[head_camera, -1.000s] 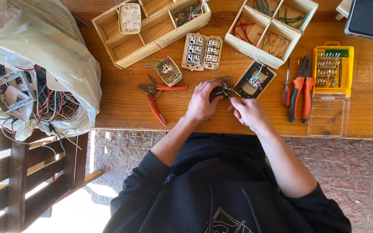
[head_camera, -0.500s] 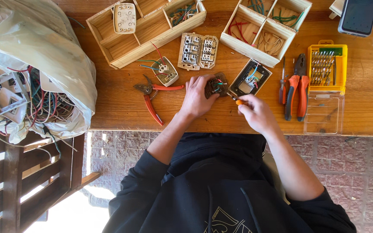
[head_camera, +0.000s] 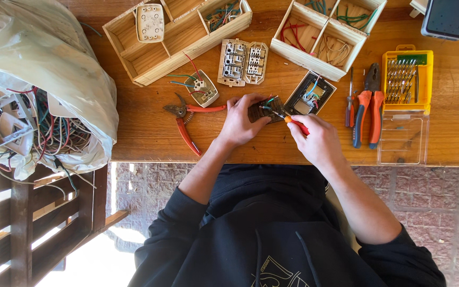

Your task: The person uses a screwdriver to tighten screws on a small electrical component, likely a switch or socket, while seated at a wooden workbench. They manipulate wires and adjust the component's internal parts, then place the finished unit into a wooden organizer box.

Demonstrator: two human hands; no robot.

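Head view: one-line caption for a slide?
Left hand steadies a wired switch module while right hand works a screwdriver into it.

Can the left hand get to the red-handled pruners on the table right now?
Probably yes, once it lets go: the left hand holds a small wired part, but the pruners lie just left of it with bare table between.

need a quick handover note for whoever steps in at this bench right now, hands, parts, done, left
Left hand pins a small dark switch module with coloured wires to the wooden bench.
Right hand holds an orange-handled screwdriver, tip at the module.
Beside it: an open black-framed switch box; red-handled cutters to the left; orange-handled pliers to the right.
Done: stripped white switch plates lie above.
Left: the module's wires are still attached.
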